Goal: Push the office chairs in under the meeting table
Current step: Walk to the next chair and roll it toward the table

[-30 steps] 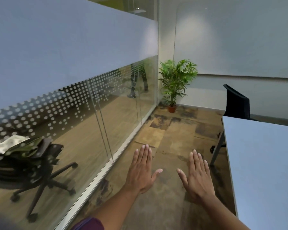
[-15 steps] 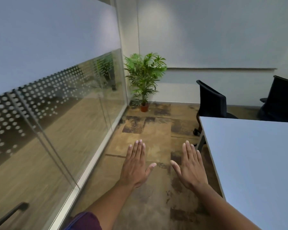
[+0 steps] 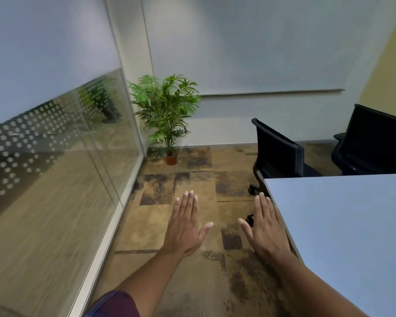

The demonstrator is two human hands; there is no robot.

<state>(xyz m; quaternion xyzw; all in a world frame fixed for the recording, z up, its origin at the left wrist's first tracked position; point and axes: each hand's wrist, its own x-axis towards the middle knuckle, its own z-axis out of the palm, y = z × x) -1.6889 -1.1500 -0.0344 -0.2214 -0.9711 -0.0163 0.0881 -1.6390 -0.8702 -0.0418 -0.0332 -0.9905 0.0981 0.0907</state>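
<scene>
Taking up the right side is the pale counter — two black chairs sit at its far edge, not tucked in. Both hands, left and right, hover flat and empty over the floor — right one just beside the counter's edge.

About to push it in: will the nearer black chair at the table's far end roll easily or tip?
The nearer black chair probably rolls readily: a caster shows at its base by the table corner. The patchy floor looks like low carpet, so expect some drag. Its backrest is tall, so a high push might rock it; lower seems safer. Both hands are open and empty.
</scene>
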